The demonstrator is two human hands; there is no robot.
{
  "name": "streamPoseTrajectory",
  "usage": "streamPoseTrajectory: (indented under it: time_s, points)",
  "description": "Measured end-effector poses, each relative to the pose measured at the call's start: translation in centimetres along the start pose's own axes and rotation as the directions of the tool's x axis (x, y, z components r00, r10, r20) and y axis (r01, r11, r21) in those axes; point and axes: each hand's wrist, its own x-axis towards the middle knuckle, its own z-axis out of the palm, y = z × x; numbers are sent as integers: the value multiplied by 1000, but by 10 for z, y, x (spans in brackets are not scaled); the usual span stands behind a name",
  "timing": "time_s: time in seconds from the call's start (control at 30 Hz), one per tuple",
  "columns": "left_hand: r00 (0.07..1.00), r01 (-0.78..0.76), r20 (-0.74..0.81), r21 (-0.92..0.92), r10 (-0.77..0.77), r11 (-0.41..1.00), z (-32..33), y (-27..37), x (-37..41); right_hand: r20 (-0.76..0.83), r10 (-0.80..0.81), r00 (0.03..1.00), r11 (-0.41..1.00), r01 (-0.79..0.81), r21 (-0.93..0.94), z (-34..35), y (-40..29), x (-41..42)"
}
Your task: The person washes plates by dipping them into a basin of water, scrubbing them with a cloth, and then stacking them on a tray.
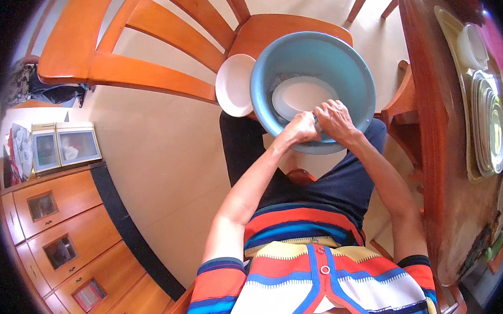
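My left hand (pixel 304 127) and my right hand (pixel 334 117) meet over the near side of a blue plastic basin (pixel 349 71). Both are curled like fists around a small greyish thing (pixel 317 123), mostly hidden by my fingers; it may be a wet cloth. Inside the basin, just beyond my hands, lies a white oval dish (pixel 303 94), with some water or suds about it. A second white oval plate (pixel 236 85) rests against the basin's left side on the chair.
The basin stands on a wooden chair (pixel 287 25) with a slatted back (pixel 177 37). At right, a wooden table (pixel 434 147) bears a tray (pixel 449 31) with stacked plates (pixel 484 127) and bowls (pixel 472 47). A wooden cabinet (pixel 67 218) stands at lower left.
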Motion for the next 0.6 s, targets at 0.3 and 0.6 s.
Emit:
streamPoseTrajectory:
  time_s: [0.3, 0.6]
  points:
    - [940, 85, -333, 15, -75, 996, 22, -9, 3, -14, 22, 1000, 996, -23, -85, -4, -8, 3]
    - [965, 180, -76, -512, -253, 840, -1, -13, 6, -190, -15, 982, 995, 33, 92, -8, -10, 3]
